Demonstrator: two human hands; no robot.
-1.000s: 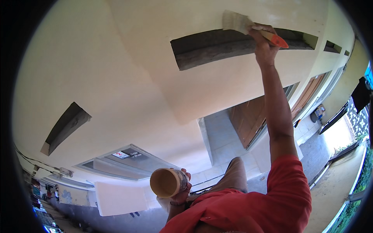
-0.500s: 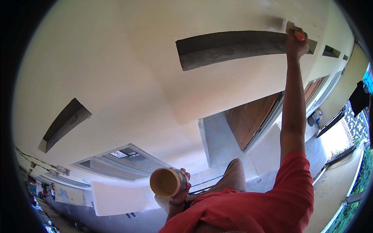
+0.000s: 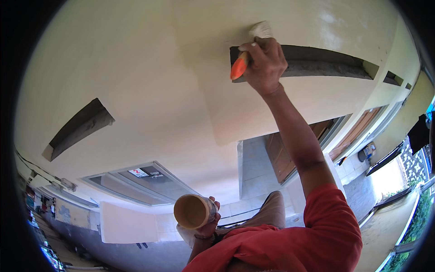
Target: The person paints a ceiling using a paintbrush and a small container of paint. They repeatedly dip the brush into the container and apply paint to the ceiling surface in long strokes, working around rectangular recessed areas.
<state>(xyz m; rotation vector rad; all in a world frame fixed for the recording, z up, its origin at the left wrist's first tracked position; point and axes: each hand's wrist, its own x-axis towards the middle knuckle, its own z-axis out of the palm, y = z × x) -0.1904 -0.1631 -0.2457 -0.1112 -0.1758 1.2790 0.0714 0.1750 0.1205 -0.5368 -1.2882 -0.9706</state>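
Note:
My right hand (image 3: 266,65) is raised high against the wall (image 3: 181,86), closed round a paintbrush (image 3: 240,65) with an orange-tipped handle. Its pale bristles (image 3: 261,30) touch the wall just above the left end of a long dark recess (image 3: 317,62). Down near my body, my left hand (image 3: 209,229) grips a round paint container (image 3: 192,212) by its side, its open top tilted toward me. The container's inside looks beige, much like the wall. A wet, darker band of paint shows on the wall around the brush.
A smaller dark recess (image 3: 81,129) lies to the left. Below are a framed window (image 3: 145,183) and a doorway with a brown wooden door (image 3: 283,156). At the far right, a bucket (image 3: 367,152) stands near the wall and dark cloth (image 3: 419,133) hangs.
My right hand has swept the brush leftward along the top edge of the long recess, from its right end to its left end. The left hand keeps the container in nearly the same place.

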